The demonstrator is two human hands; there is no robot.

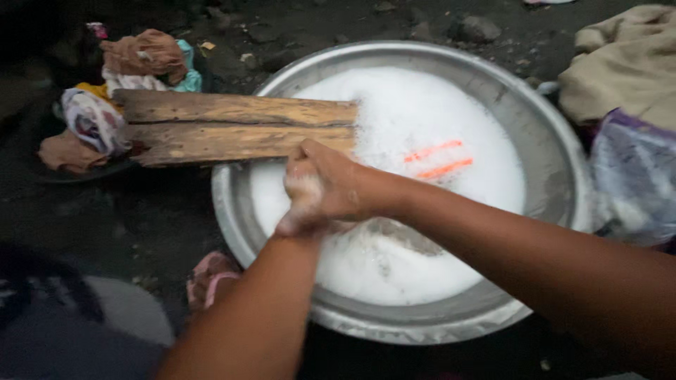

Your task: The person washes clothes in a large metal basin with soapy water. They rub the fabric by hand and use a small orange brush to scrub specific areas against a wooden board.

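Observation:
A wide metal basin (556,151) holds white soapy water (415,105). A wooden board (232,127) rests on its left rim and reaches into the foam. My left hand (301,200) and my right hand (345,186) are pressed together over the left part of the basin, both fists closed and covered in suds. A grey wet cloth (405,238) trails from under them into the foam. How much of it is inside my fists is hidden. Two orange stripes (438,160) show through the foam behind my hands.
A heap of wrung clothes (105,105) lies in a dark bowl at the left. A beige cloth (623,67) and a purple patterned fabric (634,176) lie at the right. A pink sandal (211,278) sits by the basin's near rim on dark stony ground.

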